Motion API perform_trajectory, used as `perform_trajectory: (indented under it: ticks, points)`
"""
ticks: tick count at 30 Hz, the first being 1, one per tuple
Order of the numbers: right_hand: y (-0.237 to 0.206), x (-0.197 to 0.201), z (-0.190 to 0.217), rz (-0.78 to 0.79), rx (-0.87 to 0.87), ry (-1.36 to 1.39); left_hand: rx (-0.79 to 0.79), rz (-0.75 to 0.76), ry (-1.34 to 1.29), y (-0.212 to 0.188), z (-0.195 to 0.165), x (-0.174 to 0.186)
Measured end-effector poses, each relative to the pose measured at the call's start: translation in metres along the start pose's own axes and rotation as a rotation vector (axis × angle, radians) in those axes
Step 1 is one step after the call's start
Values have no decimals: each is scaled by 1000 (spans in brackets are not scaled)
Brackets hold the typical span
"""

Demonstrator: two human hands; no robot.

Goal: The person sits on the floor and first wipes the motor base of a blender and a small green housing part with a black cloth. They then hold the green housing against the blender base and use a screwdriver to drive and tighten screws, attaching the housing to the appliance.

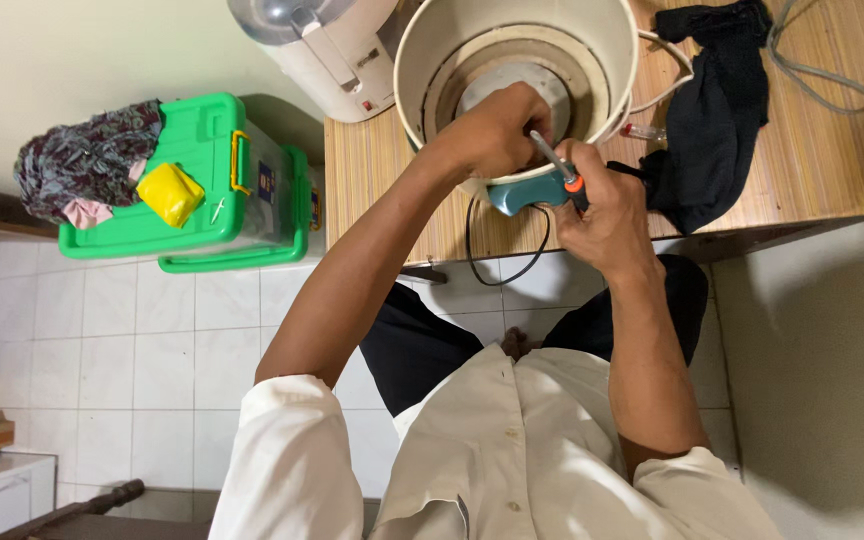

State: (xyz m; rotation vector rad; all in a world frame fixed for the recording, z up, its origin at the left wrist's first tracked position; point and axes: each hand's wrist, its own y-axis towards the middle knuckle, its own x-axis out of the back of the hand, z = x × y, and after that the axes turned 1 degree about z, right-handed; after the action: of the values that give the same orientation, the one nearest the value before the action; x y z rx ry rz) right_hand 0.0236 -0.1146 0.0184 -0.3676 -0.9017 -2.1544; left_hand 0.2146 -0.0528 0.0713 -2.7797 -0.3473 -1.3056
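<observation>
From the head view I see my right hand [607,205] with its fingers closed around a teal soldering tool [532,190]. The tool's handle lies roughly level across the picture, its butt pointing toward my left arm, while the slim metal tip [550,155] angles up and away into the white cooker body [612,60]. My left hand [497,130] reaches over the rim into that body, fingers curled down around the metal tip, on the round plate [497,85] inside. The body stands at the near edge of the wooden bench [812,170]. A black cloth [717,120] lies just beside it, and a green storage box [212,190] sits on the floor.
</observation>
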Motion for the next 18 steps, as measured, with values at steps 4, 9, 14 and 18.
perform_trajectory:
  ticks: [4,9,14,18]
  points:
    - [-1,1,-3,-26,81,2,78,99,-70,-2,-1,-5]
    - [-1,0,-4,-11,65,3,96,171,-107,-4,-5,-3]
    - [-1,-3,-5,-21,57,8,162,230,-243,-1,-4,-1]
    - [-1,-3,-5,-21,68,-16,223,291,-388,-2,-2,1]
